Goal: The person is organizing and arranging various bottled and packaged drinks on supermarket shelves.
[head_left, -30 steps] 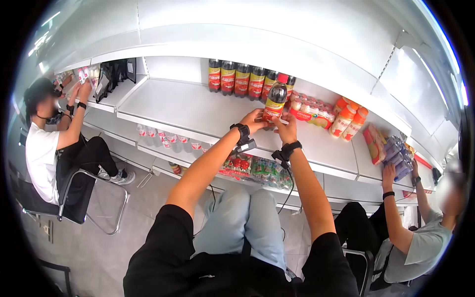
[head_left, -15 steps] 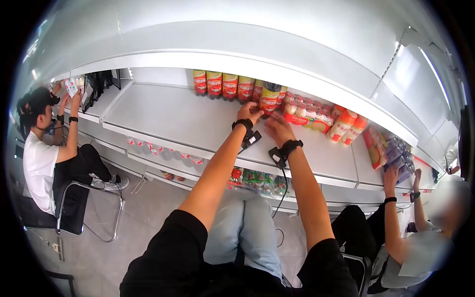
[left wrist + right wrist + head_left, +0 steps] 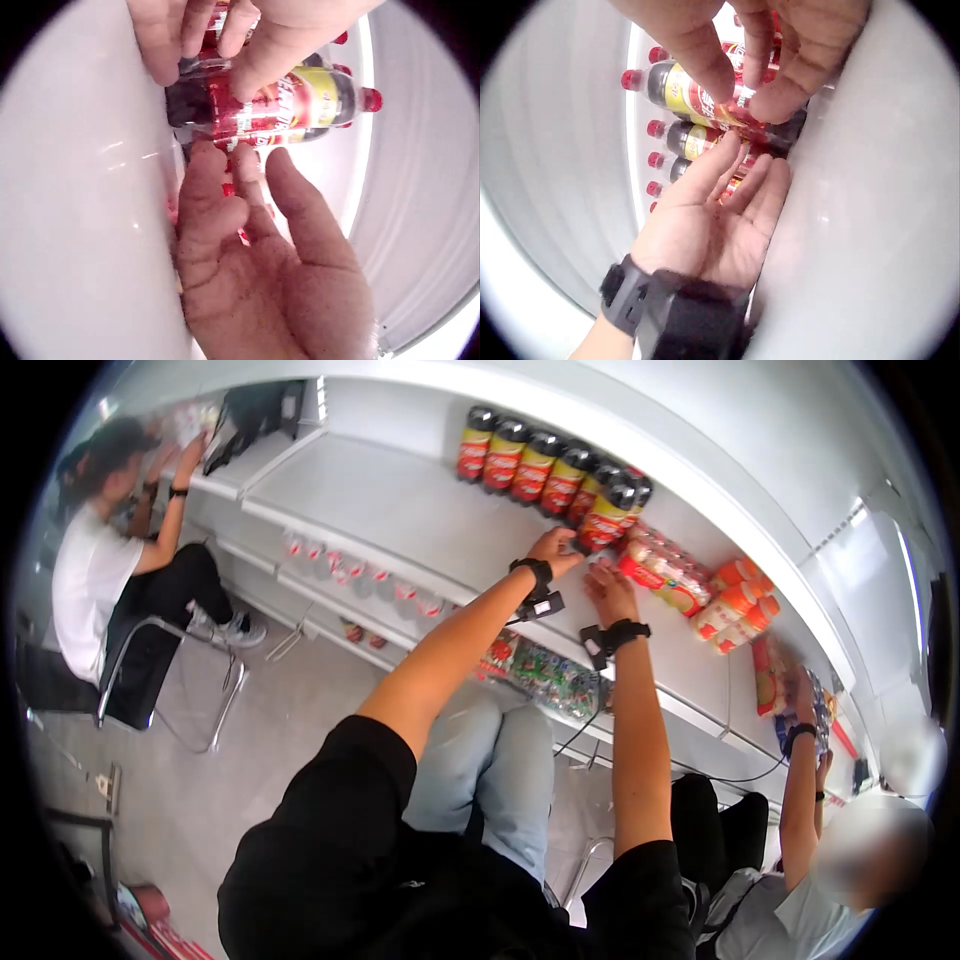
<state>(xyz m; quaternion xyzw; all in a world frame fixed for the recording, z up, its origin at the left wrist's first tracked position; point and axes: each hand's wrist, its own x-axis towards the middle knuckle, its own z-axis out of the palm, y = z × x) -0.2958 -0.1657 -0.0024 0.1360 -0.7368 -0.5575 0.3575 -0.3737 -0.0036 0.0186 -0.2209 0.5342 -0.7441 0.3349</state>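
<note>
A dark soda bottle (image 3: 605,520) with a red and yellow label stands in front of the right end of a row of like bottles (image 3: 535,468) on the shelf. My left hand (image 3: 555,552) is beside its lower left, fingers loosely bent. My right hand (image 3: 612,590) is just in front of its base, with relaxed, spread fingers. Both wrist views show the bottle's red cap and label between the two hands. In the right wrist view the left palm (image 3: 716,225) faces up beside the bottle. Fingertips of the right hand overlap the label there.
Right of the bottles lie a shrink-wrapped pack of small bottles (image 3: 668,570) and orange-capped bottles (image 3: 728,610). The upper shelf's edge (image 3: 690,465) overhangs them. Packaged drinks (image 3: 560,678) fill the lower shelf. People sit on both sides, one at left in a white shirt (image 3: 92,590).
The bottle, gripped in both hands a second ago, has moved back to the row and now stands there. Both hands have loosened from it. The head view has turned.
</note>
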